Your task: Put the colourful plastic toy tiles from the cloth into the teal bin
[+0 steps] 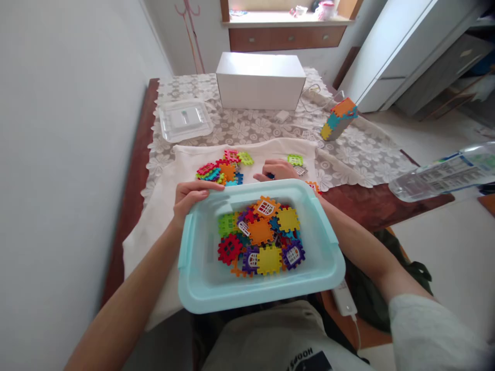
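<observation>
Left hand [193, 198] gripping far-left rim of pale blue tub [201, 281], fingers curled over the edge, forearm running up from lower left. Right hand [277, 170] reaching past tub's far rim, knuckles up, fingers bent down onto white cloth [170, 178]; pinching a piece or not, cannot tell. Tub sitting half on lap, half against worktop [359, 203] edge, holding loose pile of coloured interlocking tiles [260, 234]. Second tile heap [220, 171] on cloth just beyond left hand, single green tile [295, 159] near right hand. Risk: one-handed hold, tub overhanging, likely to tip and spill tiles toward lap. Further out: clear lid [184, 119], white box [260, 80], built block tower [339, 118], plastic bottle [444, 175] at right.
</observation>
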Tool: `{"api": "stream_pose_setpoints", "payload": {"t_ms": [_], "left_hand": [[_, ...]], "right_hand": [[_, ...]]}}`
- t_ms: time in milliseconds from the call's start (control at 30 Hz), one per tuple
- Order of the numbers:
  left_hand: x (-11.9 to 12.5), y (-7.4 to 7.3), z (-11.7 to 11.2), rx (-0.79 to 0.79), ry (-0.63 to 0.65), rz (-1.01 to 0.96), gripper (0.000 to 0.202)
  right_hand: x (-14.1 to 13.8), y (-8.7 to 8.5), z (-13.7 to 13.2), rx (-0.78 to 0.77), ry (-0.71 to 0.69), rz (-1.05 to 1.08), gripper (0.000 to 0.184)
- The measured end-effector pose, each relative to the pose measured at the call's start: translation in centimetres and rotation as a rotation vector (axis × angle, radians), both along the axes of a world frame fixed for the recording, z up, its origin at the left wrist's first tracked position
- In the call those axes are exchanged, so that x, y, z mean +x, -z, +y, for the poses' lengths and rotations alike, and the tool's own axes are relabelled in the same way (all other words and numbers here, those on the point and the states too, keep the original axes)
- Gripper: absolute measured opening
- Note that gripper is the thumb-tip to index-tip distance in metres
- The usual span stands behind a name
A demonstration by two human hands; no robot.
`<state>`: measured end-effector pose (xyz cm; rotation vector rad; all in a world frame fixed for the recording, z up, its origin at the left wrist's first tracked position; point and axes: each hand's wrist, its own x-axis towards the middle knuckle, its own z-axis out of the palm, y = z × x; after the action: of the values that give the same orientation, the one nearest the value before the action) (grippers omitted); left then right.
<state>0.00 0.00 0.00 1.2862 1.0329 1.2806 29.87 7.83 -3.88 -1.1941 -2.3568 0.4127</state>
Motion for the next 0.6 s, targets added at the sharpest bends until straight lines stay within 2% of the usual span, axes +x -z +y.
{"api": "stream_pose_setpoints", "payload": {"t_ms": [100,233,267,400,500,600], "left_hand": [[0.1,-0.2,-0.1,-0.001,-0.001,0.003,0.023],[0.0,-0.1,-0.1,0.009,-0.009,0.012,0.023],[0.0,0.0,-0.1,0.014,-0.012,0.011,0.023],[0.0,-0.1,0.0,0.007,-0.006,0.004,0.023],[0.1,-0.2,-0.1,-0.019,0.006,-0.008,0.024],[0.1,-0.3,-0.2,-0.021,-0.003,-0.012,0.023]], "right_hand": [[0.6,-0.4,0.4,-0.036,0.004,0.019,0.058],[2.2,-0.5,1.5,-0.164,-0.149,-0.042,0.023],[2.6,-0.4,1.6,-0.192,-0.188,-0.046,0.020],[2.9,-0.4,1.6,-0.244,-0.272,-0.015,0.031],[2.5,-0.6,1.4,-0.252,-0.252,0.021,0.028],[2.5,-0.4,1.7,-0.171,-0.200,0.036,0.022]]}}
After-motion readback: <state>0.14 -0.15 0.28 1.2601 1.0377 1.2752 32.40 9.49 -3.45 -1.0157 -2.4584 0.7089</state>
